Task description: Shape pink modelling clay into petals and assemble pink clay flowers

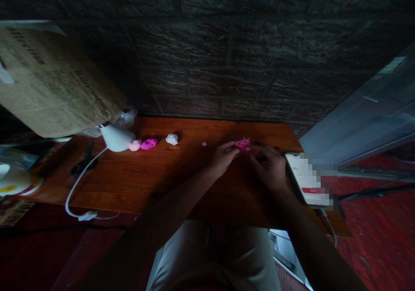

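A pink lump of what looks like modelling clay (243,144), with thin strands sticking up from its top, is pinched in the fingers of my left hand (224,156) above the wooden table. From the other side my right hand (269,165) comes close to the lump, its fingers curled and its fingertips at the lump's right edge. Dim light hides what those fingertips hold, if anything. To the left of my hands lie a tiny pink bit (204,143), a white crumpled lump (171,139), a magenta lump (149,143) and a pale pink lump (135,145).
A lamp with a white base (117,137) and newsprint-patterned shade (61,83) stands at the left, its cable (69,191) looping over the table (129,183). Dark scissors (84,163) lie nearby. A phone (308,180) rests at the right edge. Behind rises a brick-patterned wall (207,66).
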### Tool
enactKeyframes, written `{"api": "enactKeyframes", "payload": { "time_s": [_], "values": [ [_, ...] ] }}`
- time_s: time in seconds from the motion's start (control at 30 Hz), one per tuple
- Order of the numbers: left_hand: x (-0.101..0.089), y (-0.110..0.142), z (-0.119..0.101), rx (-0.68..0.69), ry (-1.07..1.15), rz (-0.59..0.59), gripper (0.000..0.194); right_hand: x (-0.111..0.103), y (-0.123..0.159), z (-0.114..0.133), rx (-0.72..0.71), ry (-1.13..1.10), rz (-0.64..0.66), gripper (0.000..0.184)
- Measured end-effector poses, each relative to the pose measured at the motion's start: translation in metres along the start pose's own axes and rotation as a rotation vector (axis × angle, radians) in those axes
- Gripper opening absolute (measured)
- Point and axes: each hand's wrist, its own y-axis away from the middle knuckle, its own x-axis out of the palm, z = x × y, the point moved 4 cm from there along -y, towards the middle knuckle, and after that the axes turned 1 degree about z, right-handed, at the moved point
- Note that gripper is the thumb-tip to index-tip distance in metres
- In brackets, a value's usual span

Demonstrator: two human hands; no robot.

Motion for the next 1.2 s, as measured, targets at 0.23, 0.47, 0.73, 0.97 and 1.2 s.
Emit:
{"api": "enactKeyframes", "payload": {
  "time_s": [0.23,0.47,0.73,0.97,1.2],
  "values": [
    [0.0,0.0,0.0,-0.025,0.022,-0.023,0.024,0.003,0.001,-0.003,0.018,-0.008,0.011,0.016],
    [-0.001,-0.001,-0.001,-0.051,0.067,-0.004,0.021,-0.001,0.001,-0.008,0.147,-0.075,-0.028,0.02],
    [-0.003,-0.001,0.001,-0.018,-0.039,0.024,0.034,-0.002,0.003,-0.013,0.223,-0.092,-0.058,0.028],
    [-0.004,-0.003,-0.002,0.073,-0.173,0.029,0.034,-0.001,0.003,-0.013,0.195,-0.068,-0.072,0.028],
    [-0.002,-0.001,-0.004,0.074,-0.17,0.072,0.037,-0.003,0.001,-0.011,0.139,-0.03,-0.084,0.023]
  ]
}}
